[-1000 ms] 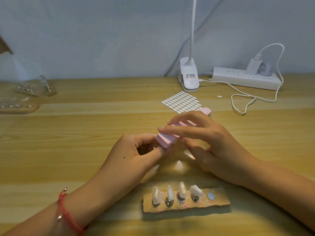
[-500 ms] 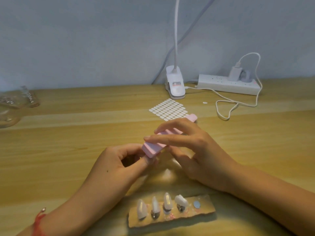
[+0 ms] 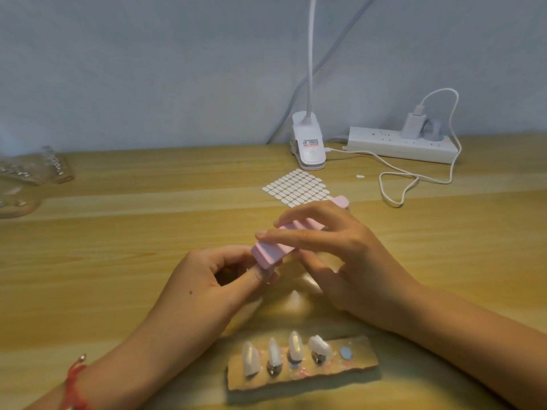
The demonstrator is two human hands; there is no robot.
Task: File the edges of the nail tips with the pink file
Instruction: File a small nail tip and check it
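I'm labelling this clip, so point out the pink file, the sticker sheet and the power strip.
pink file (image 3: 273,253), head view, top face near its left end.
sticker sheet (image 3: 296,187), head view, its middle.
power strip (image 3: 379,137), head view, top face left of the charger.

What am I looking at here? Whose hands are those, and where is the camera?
There is no machine here, just a person's two hands. The camera sits on the person's head and looks down at a wooden table. The right hand holds a pink file. The left hand pinches a small nail tip under the file's end; it is mostly hidden. Near the front lies a cardboard strip with four more nail tips standing on it. Farther back are a sheet of stickers, a clip lamp and a power strip.
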